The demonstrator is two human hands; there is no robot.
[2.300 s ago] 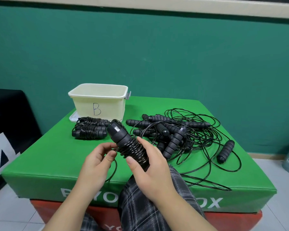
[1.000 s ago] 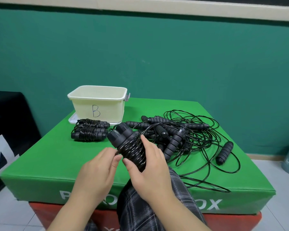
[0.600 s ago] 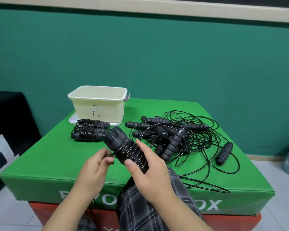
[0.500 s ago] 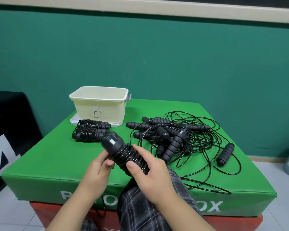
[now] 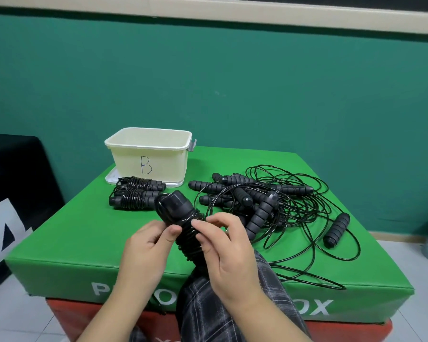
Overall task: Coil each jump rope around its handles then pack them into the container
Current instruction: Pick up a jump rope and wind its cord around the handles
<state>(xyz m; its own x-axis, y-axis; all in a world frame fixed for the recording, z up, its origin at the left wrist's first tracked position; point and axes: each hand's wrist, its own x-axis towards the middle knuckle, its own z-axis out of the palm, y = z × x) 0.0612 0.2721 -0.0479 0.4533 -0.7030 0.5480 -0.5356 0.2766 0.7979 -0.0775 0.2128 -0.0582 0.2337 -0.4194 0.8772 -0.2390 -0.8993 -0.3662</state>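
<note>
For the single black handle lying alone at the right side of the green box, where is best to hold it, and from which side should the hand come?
Grip the lone handle around the middle of its ribbed barrel, coming from above with the right hand. It lies flat and tilted, clear of the tangle, so its sides are free; avoid the near end, where its cord likely exits.

Container (image 5: 148,154) behind coiled ropes (image 5: 134,195); loose ropes (image 5: 277,206) right.

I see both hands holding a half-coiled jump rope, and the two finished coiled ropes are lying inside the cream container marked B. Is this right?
Not quite. In the head view the two coiled ropes lie on the green mat just in front of the cream container, not inside it. The rest holds: the left hand and right hand both hold the jump rope.
</note>
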